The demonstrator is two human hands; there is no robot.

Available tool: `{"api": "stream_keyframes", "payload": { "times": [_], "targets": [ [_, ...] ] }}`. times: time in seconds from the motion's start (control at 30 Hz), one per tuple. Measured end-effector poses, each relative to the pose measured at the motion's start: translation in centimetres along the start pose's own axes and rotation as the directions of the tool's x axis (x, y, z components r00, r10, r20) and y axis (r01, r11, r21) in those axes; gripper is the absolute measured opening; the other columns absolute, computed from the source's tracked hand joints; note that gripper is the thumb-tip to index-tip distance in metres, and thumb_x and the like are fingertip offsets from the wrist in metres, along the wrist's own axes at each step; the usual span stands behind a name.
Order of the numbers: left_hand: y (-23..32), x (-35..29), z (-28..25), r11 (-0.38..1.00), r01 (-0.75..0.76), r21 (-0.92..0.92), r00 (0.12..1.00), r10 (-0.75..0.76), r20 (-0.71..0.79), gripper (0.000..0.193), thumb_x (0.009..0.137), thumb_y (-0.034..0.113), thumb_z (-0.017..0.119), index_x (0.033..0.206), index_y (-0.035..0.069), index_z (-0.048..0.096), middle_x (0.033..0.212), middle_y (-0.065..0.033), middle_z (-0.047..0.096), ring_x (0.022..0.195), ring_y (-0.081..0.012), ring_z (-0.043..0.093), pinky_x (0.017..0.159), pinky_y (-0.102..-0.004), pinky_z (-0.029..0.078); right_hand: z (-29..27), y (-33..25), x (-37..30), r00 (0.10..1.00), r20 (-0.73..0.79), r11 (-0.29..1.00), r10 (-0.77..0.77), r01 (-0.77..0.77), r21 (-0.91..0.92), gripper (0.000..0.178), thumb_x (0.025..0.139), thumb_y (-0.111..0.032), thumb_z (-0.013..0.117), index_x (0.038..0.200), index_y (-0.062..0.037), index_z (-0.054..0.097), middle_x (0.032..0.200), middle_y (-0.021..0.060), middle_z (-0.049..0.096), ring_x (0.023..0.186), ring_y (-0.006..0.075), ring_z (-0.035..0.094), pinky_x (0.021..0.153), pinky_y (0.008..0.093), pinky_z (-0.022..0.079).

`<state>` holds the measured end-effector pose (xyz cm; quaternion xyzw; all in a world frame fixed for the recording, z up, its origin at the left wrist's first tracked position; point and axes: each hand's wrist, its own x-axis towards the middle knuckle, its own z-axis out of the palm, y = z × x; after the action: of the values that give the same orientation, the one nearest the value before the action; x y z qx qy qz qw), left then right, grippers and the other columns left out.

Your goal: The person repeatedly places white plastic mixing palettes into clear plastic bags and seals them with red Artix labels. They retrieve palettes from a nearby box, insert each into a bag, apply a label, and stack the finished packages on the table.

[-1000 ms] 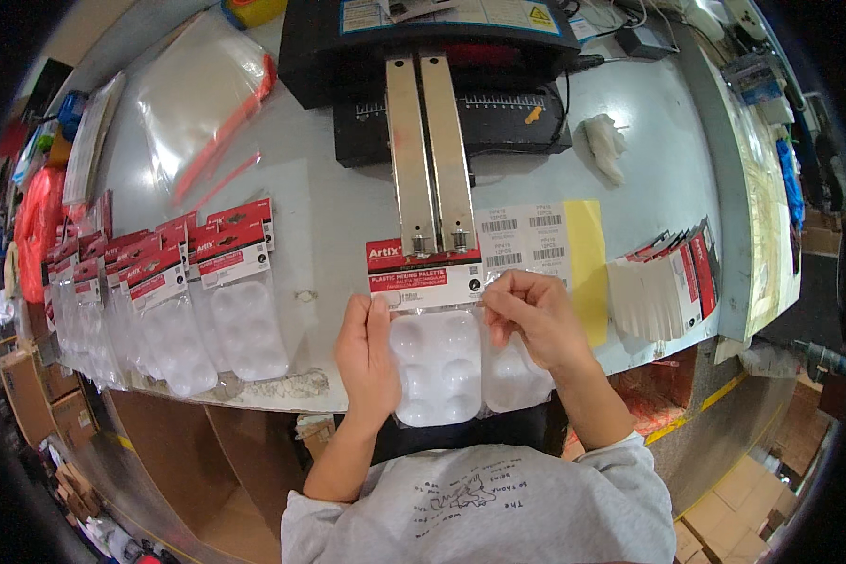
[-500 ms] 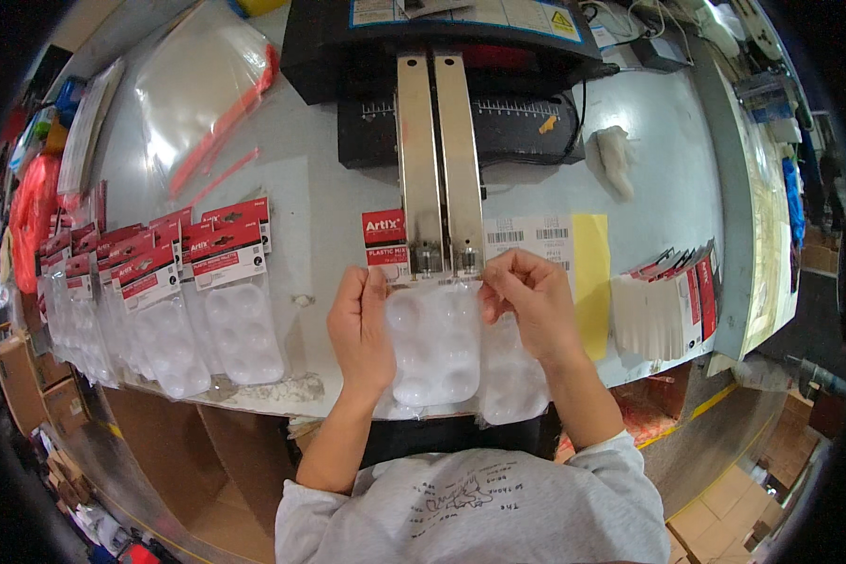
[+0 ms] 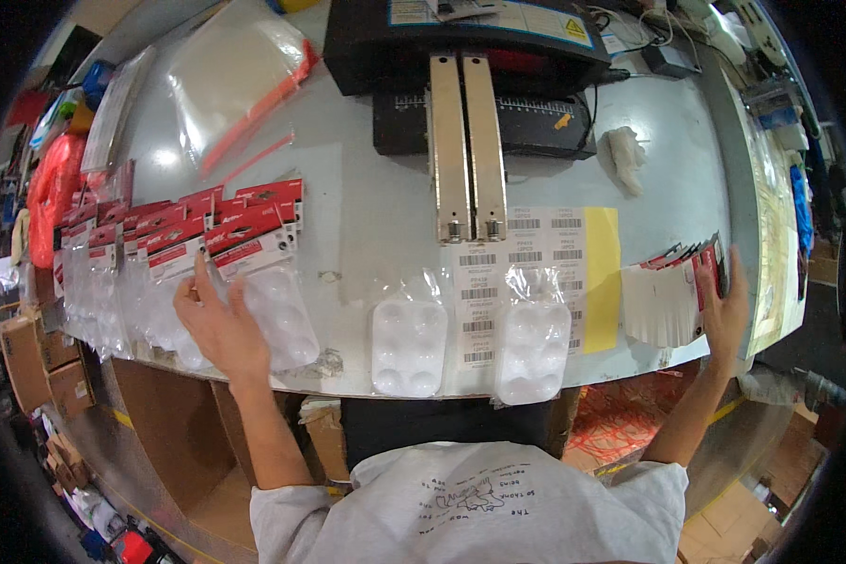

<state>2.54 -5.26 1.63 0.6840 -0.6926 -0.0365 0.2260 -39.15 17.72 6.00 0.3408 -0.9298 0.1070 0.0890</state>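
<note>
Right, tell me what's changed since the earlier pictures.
The right hand let go of the carded palette at the bars and moved right to the card stack. The left hand moved left to the packs; its grip is unclear. Two uncarded palettes now show fully. The machine, label sheet and clear bags stayed put.
</note>
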Motion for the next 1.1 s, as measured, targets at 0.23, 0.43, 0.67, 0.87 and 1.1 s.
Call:
{"api": "stream_keyframes", "payload": {
  "times": [0.23,0.43,0.67,0.87,1.1],
  "targets": [
    [2.0,-8.4,5.7,0.939,-0.325,-0.112,0.888,0.344,0.304,0.028,0.077,0.019,0.067,0.091,0.001,0.051,0.109,-0.0191,0.046,0.103,-0.0352,0.044,0.088,-0.0427,0.037,2.1,4.6,-1.0,0.988,0.073,0.916,-0.134,0.096,0.389,0.075,0.076,-0.025,0.074,0.136,-0.0002,0.036,0.121,0.0184,0.055,0.100,0.0191,0.057,0.088,0.0290,0.045],
    [2.4,-7.6,4.5,0.661,0.299,-0.688,0.842,0.157,0.517,0.014,0.089,0.009,0.054,0.084,0.004,0.042,0.097,-0.0167,0.061,0.090,-0.0234,0.056,0.083,-0.0340,0.043,1.0,1.5,-1.5,0.983,0.161,0.915,0.087,-0.142,0.377,0.073,0.073,-0.026,0.076,0.134,-0.0043,0.042,0.102,0.0132,0.065,0.088,0.0176,0.063,0.082,0.0293,0.047],
    [5.5,-8.2,0.1,0.128,0.742,-0.658,0.626,0.219,0.748,0.015,0.094,0.007,0.047,0.105,-0.002,0.050,0.096,-0.0163,0.067,0.089,-0.0139,0.062,0.078,-0.0225,0.046,-1.9,-5.2,-3.5,0.978,-0.041,0.924,0.204,-0.178,0.339,0.052,0.067,-0.020,0.078,0.113,-0.0024,0.059,0.095,0.0097,0.067,0.084,0.0137,0.063,0.077,0.0285,0.049],
    [8.6,-9.6,-1.5,0.468,0.477,-0.744,0.627,0.413,0.661,0.016,0.091,0.010,0.054,0.098,-0.002,0.062,0.094,-0.0080,0.069,0.080,-0.0077,0.063,0.068,-0.0194,0.047,-1.1,-15.6,-5.6,0.722,0.227,0.562,-0.654,0.263,0.784,0.044,0.067,-0.027,0.079,0.100,-0.0039,0.061,0.090,0.0127,0.065,0.077,0.0264,0.063,0.065,0.0312,0.048],
    [8.3,-9.8,-1.3,0.561,0.373,-0.739,0.702,0.351,0.620,0.012,0.088,0.011,0.060,0.093,0.000,0.063,0.079,-0.0078,0.069,0.067,-0.0069,0.063,0.059,-0.0190,0.047,1.5,-17.0,-5.9,0.709,0.188,0.512,-0.679,0.274,0.814,0.032,0.070,-0.029,0.077,0.081,-0.0055,0.059,0.064,0.0098,0.060,0.054,0.0263,0.059,0.048,0.0327,0.044]
  ]
}}
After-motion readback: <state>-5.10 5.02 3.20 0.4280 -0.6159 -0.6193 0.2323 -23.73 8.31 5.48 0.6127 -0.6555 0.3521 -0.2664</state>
